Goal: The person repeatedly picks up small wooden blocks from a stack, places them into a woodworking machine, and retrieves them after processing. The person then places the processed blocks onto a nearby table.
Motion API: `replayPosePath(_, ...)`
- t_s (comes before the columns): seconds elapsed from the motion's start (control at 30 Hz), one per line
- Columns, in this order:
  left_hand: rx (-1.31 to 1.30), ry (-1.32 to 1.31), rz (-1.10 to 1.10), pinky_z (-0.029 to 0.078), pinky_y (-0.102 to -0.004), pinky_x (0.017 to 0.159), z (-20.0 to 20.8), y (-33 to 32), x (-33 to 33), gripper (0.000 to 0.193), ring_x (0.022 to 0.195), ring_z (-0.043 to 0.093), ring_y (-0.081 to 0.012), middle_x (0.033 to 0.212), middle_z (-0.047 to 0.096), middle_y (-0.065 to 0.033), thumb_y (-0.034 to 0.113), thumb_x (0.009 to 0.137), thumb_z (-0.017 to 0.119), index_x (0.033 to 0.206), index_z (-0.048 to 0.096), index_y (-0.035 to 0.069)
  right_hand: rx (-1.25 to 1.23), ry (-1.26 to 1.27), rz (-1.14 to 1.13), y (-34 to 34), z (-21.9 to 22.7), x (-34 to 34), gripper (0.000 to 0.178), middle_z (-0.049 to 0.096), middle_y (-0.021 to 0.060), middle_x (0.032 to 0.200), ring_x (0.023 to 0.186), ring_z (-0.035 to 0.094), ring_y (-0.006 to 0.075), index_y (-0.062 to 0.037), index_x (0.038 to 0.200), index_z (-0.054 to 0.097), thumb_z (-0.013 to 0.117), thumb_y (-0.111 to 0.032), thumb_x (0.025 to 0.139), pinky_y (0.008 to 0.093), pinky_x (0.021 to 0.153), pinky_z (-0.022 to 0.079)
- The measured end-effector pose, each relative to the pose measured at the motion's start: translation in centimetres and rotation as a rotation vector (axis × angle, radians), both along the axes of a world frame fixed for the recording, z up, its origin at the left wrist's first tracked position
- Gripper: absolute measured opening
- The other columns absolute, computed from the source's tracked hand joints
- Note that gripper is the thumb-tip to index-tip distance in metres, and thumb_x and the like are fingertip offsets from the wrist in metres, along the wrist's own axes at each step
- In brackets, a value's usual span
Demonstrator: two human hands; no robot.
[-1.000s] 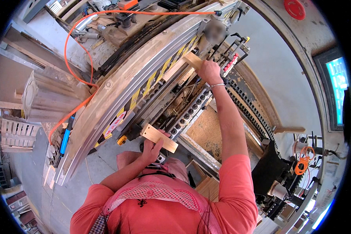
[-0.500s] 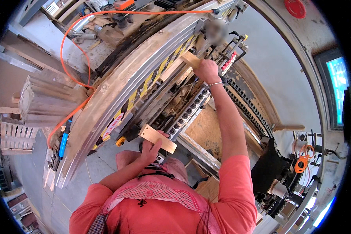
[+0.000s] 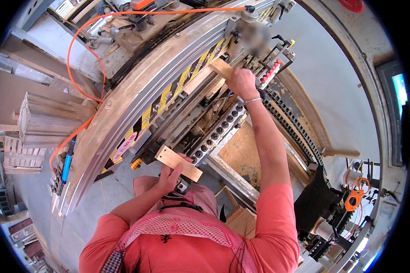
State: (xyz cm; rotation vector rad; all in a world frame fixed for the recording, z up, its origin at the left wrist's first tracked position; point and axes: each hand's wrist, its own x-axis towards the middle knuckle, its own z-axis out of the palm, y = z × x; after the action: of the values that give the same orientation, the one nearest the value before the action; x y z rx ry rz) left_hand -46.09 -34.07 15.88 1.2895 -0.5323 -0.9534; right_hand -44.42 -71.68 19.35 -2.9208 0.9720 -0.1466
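Observation:
Close to my body, my left hand [image 3: 169,177] grips a short pale wooden board [image 3: 180,164] between thumb and fingers. The board lies tilted, with small dark holes at its left end. My right arm stretches forward over the machine, and my right hand [image 3: 243,84] is closed on the near right end of another wooden board [image 3: 221,68]. That board sits at the machine's far part, beside the yellow-and-black striped rail; the fingertips there are partly hidden. A longer light wooden strip [image 3: 198,83] lies along the rail, just left of it.
Between my hands runs a metal bar with a row of black round pads [image 3: 219,130]. An orange hose [image 3: 84,86] loops over the curved machine beam [image 3: 105,109]. A blue-handled air tool [image 3: 67,167] hangs at left. Sawdust covers a panel [image 3: 237,152]; a screen [image 3: 398,100] stands right.
The view has shifted slightly, so the machine and screen sit a little differently in it. Both hands keep hold of their boards, with little visible movement.

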Motion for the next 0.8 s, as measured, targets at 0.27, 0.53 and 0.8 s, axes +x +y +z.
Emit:
replayPosePath(0.27, 0.025, -0.016, -0.005, 0.044, -0.0317, 0.086, -0.19, 0.15, -0.16, 0.032, 0.097, 0.056, -0.0182, 0.107, 0.057, -0.013, 0.002, 0.086, 0.041, 0.117, 0.041, -0.001, 0.002, -0.011, 0.018, 0.05, 0.22, -0.02, 0.019, 0.065, 0.0146, 0.077, 0.075, 0.064, 0.0294, -0.0038, 0.076, 0.065, 0.062, -0.018, 0.065, 0.0364, 0.068, 0.052)
replayPosePath(0.53, 0.03, -0.011, 0.004, 0.045, -0.0323, 0.085, 0.12, -0.03, -0.01, 0.03, 0.095, 0.056, -0.0187, 0.105, 0.058, -0.0133, 0.004, 0.087, 0.042, 0.117, 0.042, 0.0, 0.017, -0.042, 0.026, 0.07, 0.0, -0.1, 0.017, 0.065, 0.0131, 0.076, 0.075, 0.064, 0.0279, -0.0041, 0.074, 0.066, 0.062, -0.018, 0.064, 0.0357, 0.069, 0.052)
replayPosePath(0.8, 0.051, 0.005, 0.024, 0.044, -0.0316, 0.085, -0.24, 0.06, -0.05, 0.029, 0.095, 0.056, -0.0176, 0.103, 0.059, -0.0138, 0.005, 0.088, 0.043, 0.116, 0.042, -0.002, 0.009, 0.002, 0.012, 0.27, 0.35, -0.1, 0.017, 0.065, 0.0135, 0.078, 0.076, 0.064, 0.0277, -0.0049, 0.074, 0.066, 0.06, -0.019, 0.066, 0.0362, 0.068, 0.052)
